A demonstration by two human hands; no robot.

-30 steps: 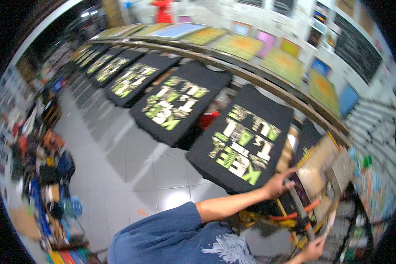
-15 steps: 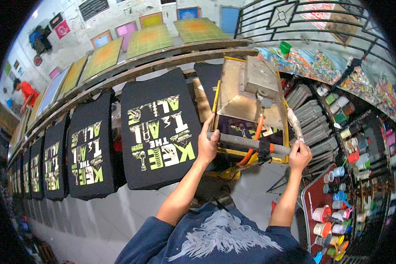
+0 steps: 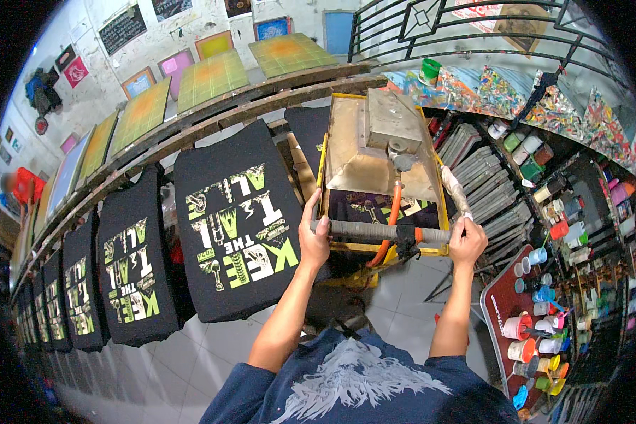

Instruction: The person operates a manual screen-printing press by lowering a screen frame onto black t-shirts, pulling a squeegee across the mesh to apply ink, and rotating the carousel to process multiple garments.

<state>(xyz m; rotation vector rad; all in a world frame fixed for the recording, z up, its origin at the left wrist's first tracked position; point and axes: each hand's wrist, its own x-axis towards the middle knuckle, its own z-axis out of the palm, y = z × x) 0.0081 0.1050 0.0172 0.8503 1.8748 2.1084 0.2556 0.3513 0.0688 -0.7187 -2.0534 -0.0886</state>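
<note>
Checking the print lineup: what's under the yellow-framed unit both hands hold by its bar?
Under the yellow-framed unit lies a black shirt with yellow-green print along its near edge; the rest is covered.

Grey tiled floor [image 3: 191,353], frame-hung white wall [image 3: 191,21]

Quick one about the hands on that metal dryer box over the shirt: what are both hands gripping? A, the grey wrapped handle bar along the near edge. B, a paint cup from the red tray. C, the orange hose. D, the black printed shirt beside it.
A: the left hand and the right hand are each closed around an end of the grey wrapped handle bar.
</note>
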